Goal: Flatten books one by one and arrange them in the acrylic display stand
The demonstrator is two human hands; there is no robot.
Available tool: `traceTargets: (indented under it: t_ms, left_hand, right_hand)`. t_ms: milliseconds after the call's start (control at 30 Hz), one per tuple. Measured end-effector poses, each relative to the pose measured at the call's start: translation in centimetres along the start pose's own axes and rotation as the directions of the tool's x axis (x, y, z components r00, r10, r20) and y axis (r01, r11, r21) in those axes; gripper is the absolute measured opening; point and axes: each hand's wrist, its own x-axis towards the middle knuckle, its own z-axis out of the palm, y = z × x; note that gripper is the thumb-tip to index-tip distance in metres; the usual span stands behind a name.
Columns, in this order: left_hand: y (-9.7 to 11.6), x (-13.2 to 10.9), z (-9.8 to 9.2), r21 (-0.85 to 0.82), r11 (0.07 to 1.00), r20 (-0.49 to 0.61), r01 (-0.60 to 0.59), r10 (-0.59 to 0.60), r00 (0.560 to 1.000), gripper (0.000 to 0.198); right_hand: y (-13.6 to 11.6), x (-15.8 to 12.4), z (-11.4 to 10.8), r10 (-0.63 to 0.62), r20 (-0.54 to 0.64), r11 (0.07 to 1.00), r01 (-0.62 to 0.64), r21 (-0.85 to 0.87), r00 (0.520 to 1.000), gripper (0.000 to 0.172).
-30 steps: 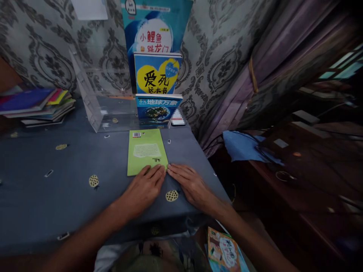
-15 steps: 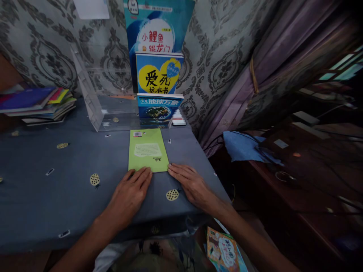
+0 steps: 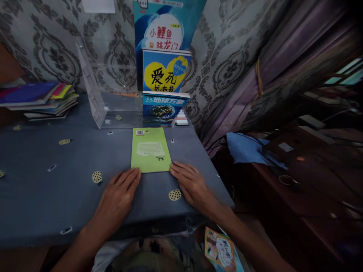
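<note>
A thin green book lies flat on the blue tablecloth, its barcode side up. My left hand rests palm down with fingers stretched out, fingertips by the book's near left corner. At the near right corner, the outstretched fingers of my right hand touch the edge. Just beyond the book stands a clear acrylic stepped rack. It holds a blue earth-cover book in front, a blue book with a yellow heart behind that, and a tall teal book at the back.
A stack of books lies at the table's left back. The patterned tablecloth ends at the near and right edges. Below the near edge is an orange picture book. To the right stands a dark wooden cabinet with a blue cloth and cables.
My left hand has slid left along the book's near edge to its left corner. The right hand stays at the right corner. The view has shifted slightly.
</note>
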Motion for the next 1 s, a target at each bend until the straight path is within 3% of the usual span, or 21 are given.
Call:
traceTargets:
  t_ms: [333, 500, 633, 1000]
  left_hand:
    - [0.2, -0.3, 0.9, -0.033, 0.999, -0.022, 0.038, -0.038, 0.999, 0.050]
    - [0.1, -0.4, 1.3, -0.036, 0.998, -0.037, 0.050, -0.051, 0.998, 0.052]
    - [-0.1, -0.4, 1.5, -0.031, 0.999, -0.067, 0.017, -0.019, 0.998, 0.053]
    - [-1.5, -0.4, 2.2, -0.050, 0.998, -0.116, -0.024, 0.018, 0.993, 0.050]
  right_hand:
    - [-4.5, 4.7, 3.1, -0.175, 0.144, 0.983, 0.164, 0.086, 0.974, 0.050]
    - [-4.1, 4.2, 3.1, -0.151, 0.162, 0.984, 0.134, 0.115, 0.975, 0.051]
    - [-3.4, 3.2, 2.8, -0.114, 0.099, 0.988, 0.103, 0.111, 0.988, 0.047]
    - [-1.5, 1.5, 0.2, 0.064, 0.026, 0.993, -0.066, 0.102, 0.998, 0.052]
